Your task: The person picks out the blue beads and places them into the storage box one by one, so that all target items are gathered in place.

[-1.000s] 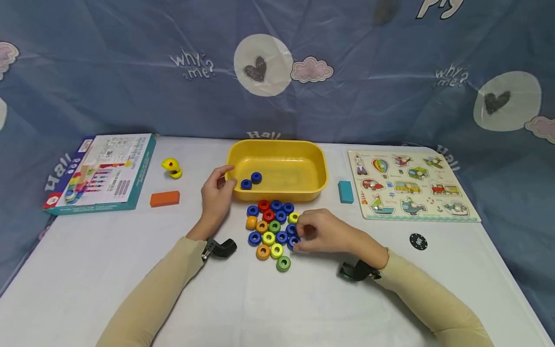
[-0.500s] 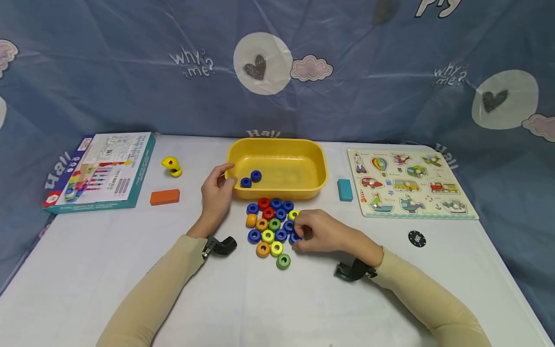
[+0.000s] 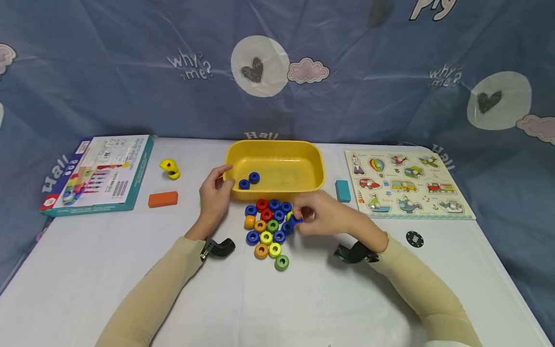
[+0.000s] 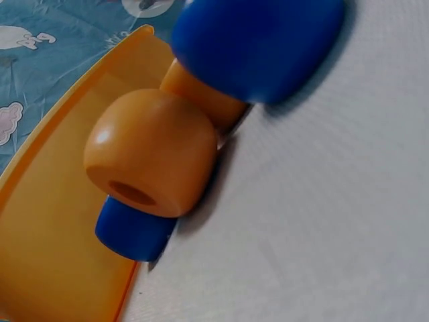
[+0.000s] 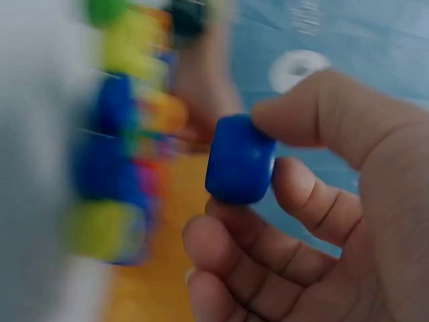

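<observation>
A glossy blue barrel-shaped bead is pinched between the thumb and fingers of the right hand, over the white table. Toward the table's far edge, the yellow rectangular plastic tray is set crosswise. Which way the bead's hole points, and whether the tray's left rim is gripped or merely touched by the left hand, cannot be told.

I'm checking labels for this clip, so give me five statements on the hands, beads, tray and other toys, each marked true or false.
1. The right hand holds a blue bead. True.
2. The left hand touches the yellow tray. True.
3. The two beads inside the yellow tray are red. False: the two beads are blue.
4. The black chip lies nearer the person than the puzzle board. True.
5. The yellow toy is on the puzzle board. False: the yellow toy is on the table, near the orange block.
</observation>
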Action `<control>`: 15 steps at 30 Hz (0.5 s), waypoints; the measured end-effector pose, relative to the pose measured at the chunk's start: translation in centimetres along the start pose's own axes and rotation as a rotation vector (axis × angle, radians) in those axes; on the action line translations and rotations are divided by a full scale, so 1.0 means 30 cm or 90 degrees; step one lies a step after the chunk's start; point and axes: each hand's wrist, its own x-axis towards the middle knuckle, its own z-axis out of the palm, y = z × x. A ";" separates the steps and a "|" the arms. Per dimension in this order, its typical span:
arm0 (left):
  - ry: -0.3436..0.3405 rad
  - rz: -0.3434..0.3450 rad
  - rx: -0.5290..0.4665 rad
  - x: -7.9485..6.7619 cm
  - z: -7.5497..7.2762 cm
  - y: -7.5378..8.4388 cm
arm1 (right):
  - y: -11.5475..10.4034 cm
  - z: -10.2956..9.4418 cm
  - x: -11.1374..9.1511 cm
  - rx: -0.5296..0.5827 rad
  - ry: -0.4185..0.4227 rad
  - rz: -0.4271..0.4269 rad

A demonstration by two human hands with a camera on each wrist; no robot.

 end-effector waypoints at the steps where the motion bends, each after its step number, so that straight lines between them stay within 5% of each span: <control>1: -0.001 -0.001 0.000 0.001 -0.003 -0.003 | -0.006 -0.024 0.022 -0.003 0.028 -0.003; 6: 0.001 0.001 0.004 0.001 -0.011 -0.005 | 0.021 -0.079 0.168 -0.028 0.106 0.072; 15: -0.002 0.012 -0.006 -0.007 -0.011 0.023 | 0.155 0.012 0.377 -0.035 0.008 0.234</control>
